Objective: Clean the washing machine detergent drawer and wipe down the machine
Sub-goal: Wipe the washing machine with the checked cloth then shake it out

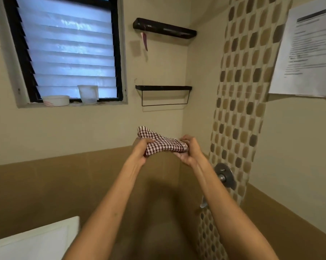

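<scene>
Washing machine (pixel 36 239) seems not yet wiped while we grip the checked cloth (pixel 163 142) in left hand (pixel 139 151) and right hand (pixel 189 152).

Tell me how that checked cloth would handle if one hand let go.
Probably floppy: the checked cloth bunches and folds between the left hand and right hand. Likely light, since fingers alone hold it up. Its woven texture suggests little slip.
</scene>
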